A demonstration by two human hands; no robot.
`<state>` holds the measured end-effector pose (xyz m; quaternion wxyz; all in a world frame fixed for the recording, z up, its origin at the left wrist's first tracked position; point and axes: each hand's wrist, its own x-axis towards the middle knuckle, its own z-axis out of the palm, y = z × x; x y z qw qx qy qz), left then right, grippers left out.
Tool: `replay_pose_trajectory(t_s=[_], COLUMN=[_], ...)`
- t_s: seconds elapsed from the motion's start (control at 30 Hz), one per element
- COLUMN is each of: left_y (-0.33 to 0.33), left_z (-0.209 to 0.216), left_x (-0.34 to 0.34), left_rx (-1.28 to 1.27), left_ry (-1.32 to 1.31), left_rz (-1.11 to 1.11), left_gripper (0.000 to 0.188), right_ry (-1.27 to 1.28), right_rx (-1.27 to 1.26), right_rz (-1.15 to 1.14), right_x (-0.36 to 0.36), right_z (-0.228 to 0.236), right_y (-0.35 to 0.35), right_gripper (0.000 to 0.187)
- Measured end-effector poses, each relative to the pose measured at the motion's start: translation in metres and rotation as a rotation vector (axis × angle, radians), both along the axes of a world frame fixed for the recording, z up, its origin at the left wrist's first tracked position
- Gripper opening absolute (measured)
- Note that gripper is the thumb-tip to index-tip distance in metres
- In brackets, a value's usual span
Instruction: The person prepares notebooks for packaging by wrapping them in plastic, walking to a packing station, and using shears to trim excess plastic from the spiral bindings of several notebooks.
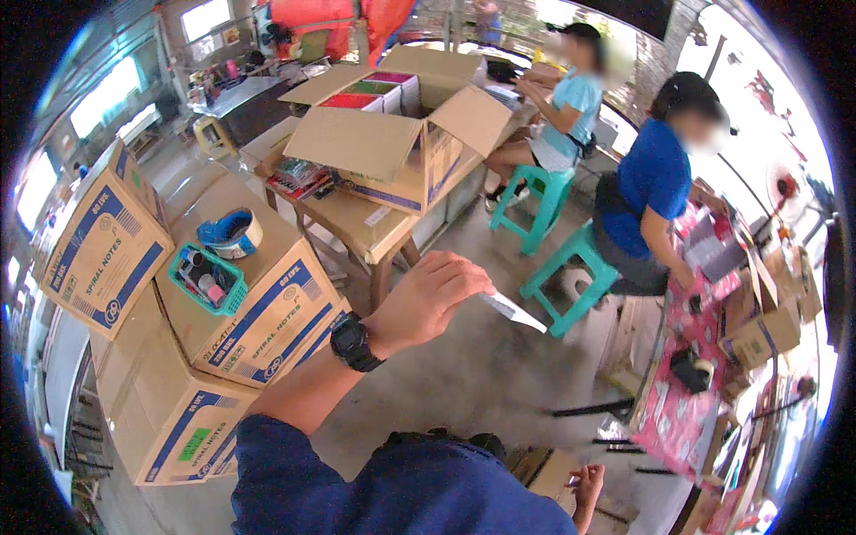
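My left hand (437,299), with a black watch (356,343) on its wrist, is raised in the middle of the view. Its fingers pinch one end of a thin white strip (517,313), perhaps paper, which points down to the right. Low at the right, my right hand (586,489) is held beside my body with its fingers curled. Whatever it holds, if anything, is too small to make out. Left of my left arm, a green plastic basket (208,280) of small items and a roll of tape (232,234) rest on a closed cardboard box (276,312).
More closed boxes (109,241) are stacked at the left. An open carton (357,143) with colourful notebooks stands on a wooden table (374,232). Two people sit on green stools (571,281) at the right, one beside a table with a pink patterned cover (673,419).
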<state>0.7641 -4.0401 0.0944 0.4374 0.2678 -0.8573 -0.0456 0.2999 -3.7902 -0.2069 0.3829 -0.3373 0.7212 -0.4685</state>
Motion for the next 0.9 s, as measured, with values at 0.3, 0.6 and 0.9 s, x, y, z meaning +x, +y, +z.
replay_pose_trajectory(t_s=[0.3, 0.6, 0.9], left_y=[-0.025, 0.039, 0.078], left_z=[-0.019, -0.065, -0.031], left_x=[0.061, 0.148, 0.253], left_rx=[0.228, 0.535, 0.374], left_ry=[0.571, 1.453, 1.458], left_rz=[0.555, -0.268, -0.363], left_gripper=[0.029, 0.041, 0.018], right_ry=[0.112, -0.471, -0.164], right_rx=[0.111, -0.162, -0.173], right_rz=[0.506, 0.683, 1.495], right_x=[-0.091, 0.138, 0.496], right_z=[-0.059, 0.223, 0.221], right_y=[-0.257, -0.43, -0.453], right_gripper=[0.012, 0.023, 0.018])
